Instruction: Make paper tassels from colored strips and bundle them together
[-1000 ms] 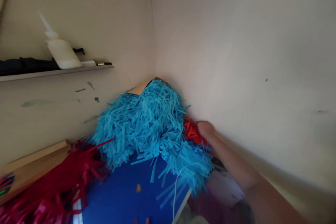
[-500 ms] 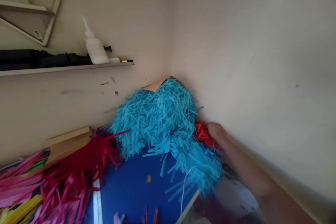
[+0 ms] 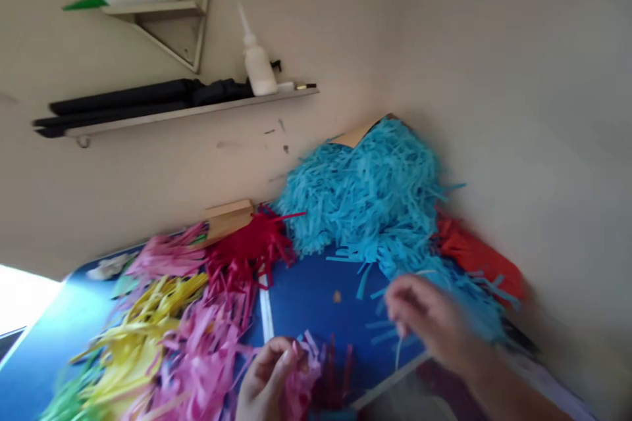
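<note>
My left hand (image 3: 269,375) sits at the bottom centre with its fingers curled round a bunch of pink paper fringe (image 3: 301,378). My right hand (image 3: 427,322) is blurred and hovers over the blue table (image 3: 316,293), fingers pinched on a thin pale string (image 3: 397,348) that hangs down. Just behind it lies a big heap of light blue paper fringe (image 3: 370,197) in the corner, with red-orange paper (image 3: 474,253) beside it against the right wall.
Red fringe (image 3: 251,250), pink fringe (image 3: 197,348), yellow fringe (image 3: 133,329) and green fringe (image 3: 69,398) cover the table's left side. A wooden block (image 3: 228,217) lies by the wall. A wall shelf (image 3: 197,108) carries a white glue bottle (image 3: 257,62) and dark items.
The view has swung left, showing more fringe and shelves. My right hand drew back from the red paper by the wall to the table's front. My left hand has come into view.
</note>
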`<state>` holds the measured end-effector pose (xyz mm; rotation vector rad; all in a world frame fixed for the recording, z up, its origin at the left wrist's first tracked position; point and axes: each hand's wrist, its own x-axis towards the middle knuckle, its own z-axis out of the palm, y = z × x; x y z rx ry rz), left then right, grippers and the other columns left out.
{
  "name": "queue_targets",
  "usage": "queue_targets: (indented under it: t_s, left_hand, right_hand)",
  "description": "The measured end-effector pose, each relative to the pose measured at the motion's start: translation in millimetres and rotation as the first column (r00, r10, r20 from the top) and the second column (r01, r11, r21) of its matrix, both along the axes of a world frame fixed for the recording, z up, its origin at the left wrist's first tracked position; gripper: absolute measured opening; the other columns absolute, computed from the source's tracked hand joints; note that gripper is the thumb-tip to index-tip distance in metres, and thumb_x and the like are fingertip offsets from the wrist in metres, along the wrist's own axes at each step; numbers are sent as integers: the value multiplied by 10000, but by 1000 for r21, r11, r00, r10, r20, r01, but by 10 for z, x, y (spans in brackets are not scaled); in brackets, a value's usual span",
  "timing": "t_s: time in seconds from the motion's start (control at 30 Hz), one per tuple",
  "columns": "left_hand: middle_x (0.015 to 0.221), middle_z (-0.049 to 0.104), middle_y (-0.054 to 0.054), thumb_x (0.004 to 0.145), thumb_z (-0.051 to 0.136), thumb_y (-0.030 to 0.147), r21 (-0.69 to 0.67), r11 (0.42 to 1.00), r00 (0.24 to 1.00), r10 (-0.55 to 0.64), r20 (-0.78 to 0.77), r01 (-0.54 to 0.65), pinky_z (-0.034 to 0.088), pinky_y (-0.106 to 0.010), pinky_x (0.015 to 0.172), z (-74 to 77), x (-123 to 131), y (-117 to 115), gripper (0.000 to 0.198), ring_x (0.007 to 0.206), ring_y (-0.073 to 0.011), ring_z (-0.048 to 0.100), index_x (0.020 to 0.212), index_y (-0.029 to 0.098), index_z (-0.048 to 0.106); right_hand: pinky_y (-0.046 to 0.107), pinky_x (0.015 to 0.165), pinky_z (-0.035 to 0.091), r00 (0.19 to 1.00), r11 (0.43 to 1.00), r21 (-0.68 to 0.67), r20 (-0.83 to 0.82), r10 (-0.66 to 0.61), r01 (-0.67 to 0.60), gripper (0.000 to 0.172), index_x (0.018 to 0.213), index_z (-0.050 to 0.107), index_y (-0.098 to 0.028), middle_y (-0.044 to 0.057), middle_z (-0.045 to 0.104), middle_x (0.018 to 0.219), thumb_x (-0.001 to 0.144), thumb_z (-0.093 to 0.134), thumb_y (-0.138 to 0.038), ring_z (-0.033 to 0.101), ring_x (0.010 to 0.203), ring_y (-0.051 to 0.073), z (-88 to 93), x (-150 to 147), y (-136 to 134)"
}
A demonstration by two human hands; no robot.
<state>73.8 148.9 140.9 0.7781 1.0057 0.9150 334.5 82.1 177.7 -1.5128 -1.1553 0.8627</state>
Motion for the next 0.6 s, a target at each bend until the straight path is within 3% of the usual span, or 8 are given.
queue_targets:
  t_s: [0.1,0.2,0.4,0.6]
  left_hand:
    - [648,640,5,642,860,421,-12,1000,995,20,103,-18,494,-219,631,-9,-17,-48,329,628,-118,591,725,168,667]
    - [646,634,13,641,864,405,-28,999,987,30,156,-26,497,-225,623,-12,-64,-100,325,608,-118,607,741,172,660]
    - [650,639,25,641,871,357,-93,993,980,85,180,-69,484,-205,587,-114,-244,-141,318,574,-108,619,781,176,650]
    - [659,637,13,704,828,353,-80,997,966,33,256,-13,485,-204,596,-207,-255,-116,273,612,-120,633,787,170,644]
  right_hand:
    - [183,461,423,916,975,15,-341,212,-220,296,809,555,-195,-34,588,625,874,592,-481,552,457,88,-155,-877,170]
    - [173,442,412,820,954,69,-495,288,-293,336,836,553,-187,-47,573,611,844,643,-510,526,431,75,-325,-1348,350]
    - [159,428,400,834,946,70,-455,312,-316,326,806,598,-166,-41,578,598,883,617,-483,521,420,65,-396,-1498,428]
    - [162,448,411,847,936,50,-411,336,-347,281,797,643,-161,-28,605,603,885,615,-427,540,431,70,-398,-1450,442]
